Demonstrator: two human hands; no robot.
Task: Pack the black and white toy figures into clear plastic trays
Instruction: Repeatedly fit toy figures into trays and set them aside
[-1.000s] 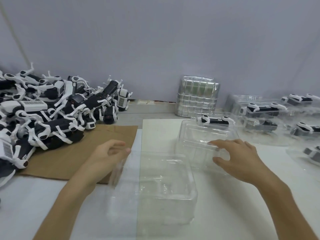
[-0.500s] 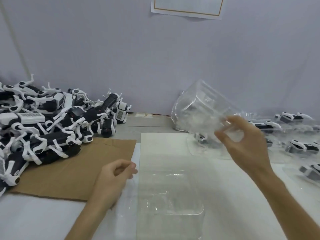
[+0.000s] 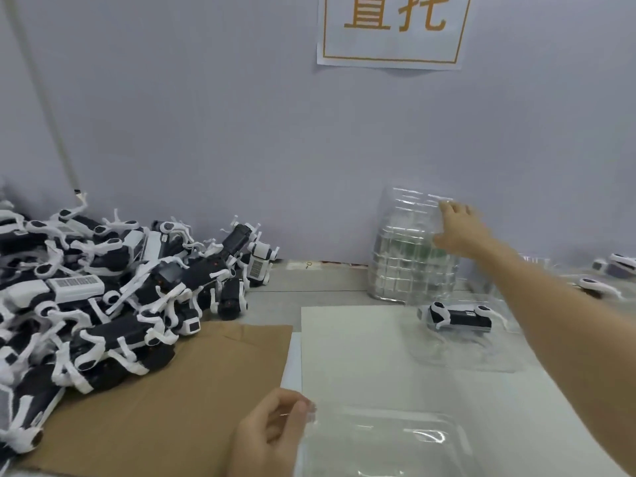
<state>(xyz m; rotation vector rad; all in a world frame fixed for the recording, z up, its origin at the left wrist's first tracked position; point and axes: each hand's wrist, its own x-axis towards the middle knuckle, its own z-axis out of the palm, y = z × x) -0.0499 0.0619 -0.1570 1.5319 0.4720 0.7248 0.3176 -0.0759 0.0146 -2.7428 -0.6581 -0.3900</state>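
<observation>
A heap of black and white toy figures [image 3: 103, 290] lies at the left, partly on brown cardboard [image 3: 165, 407]. My left hand [image 3: 272, 435] pinches the left rim of an empty clear tray [image 3: 385, 442] lying on the white sheet at the bottom. My right hand [image 3: 459, 232] reaches to the back wall and holds a second clear tray [image 3: 409, 208] against the top of a stack of clear trays [image 3: 409, 273]. One toy figure [image 3: 454, 316] lies in a clear tray [image 3: 464, 356] in front of the stack.
More packed toy figures [image 3: 605, 280] lie in clear trays at the far right. A white sheet [image 3: 351, 356] covers the table's middle. A paper sign [image 3: 392, 29] hangs on the grey wall just behind the stack.
My right hand has carried the lifted clear tray back and up to the stack at the wall. My left hand has stayed on the near tray's rim. The camera has tilted upward.
</observation>
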